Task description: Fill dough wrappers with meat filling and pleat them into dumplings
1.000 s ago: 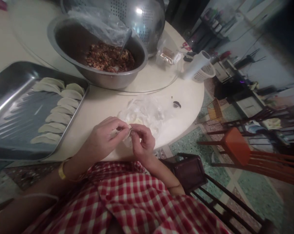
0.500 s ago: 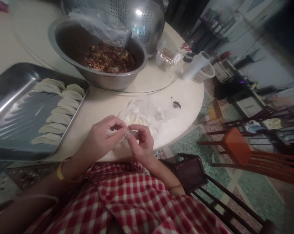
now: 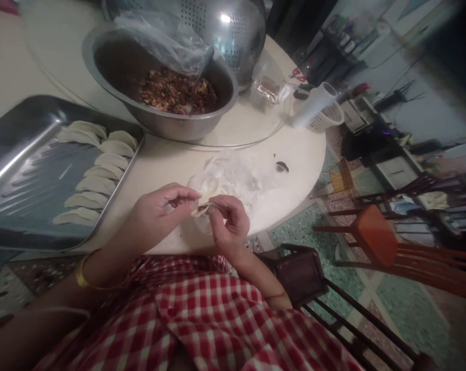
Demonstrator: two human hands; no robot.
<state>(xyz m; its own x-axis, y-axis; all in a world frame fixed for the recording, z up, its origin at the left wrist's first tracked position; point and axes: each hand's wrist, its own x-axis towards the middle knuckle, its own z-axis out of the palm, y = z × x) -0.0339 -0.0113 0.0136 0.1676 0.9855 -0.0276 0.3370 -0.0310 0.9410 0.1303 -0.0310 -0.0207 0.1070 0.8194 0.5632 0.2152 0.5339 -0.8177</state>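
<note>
A pale dumpling [image 3: 200, 210], its wrapper partly folded with a dark line of filling showing, is held just above the table's front edge. My right hand [image 3: 233, 221] pinches its right side between thumb and fingers. At the left end, my left hand [image 3: 161, 211] closes its thumb and fingertips on the wrapper's edge. Behind the hands lies a crumpled clear plastic bag [image 3: 233, 172] with pale wrappers in it. Several folded dumplings [image 3: 96, 185] line the right side of a metal tray [image 3: 35, 206] to the left.
A steel bowl [image 3: 167, 126] of minced filling [image 3: 175, 93] stands beyond, with a plastic bag [image 3: 163, 41] over its rim. Behind it is a colander [image 3: 244, 36]. A plastic roll [image 3: 316, 105] and white basket [image 3: 328, 116] sit at the right. Chairs [image 3: 376, 234] stand beside the table.
My hands have drawn slightly apart, the right one moving a little right. More of the dumpling's wrapper and its filling now shows between them. The view has shifted slightly.
</note>
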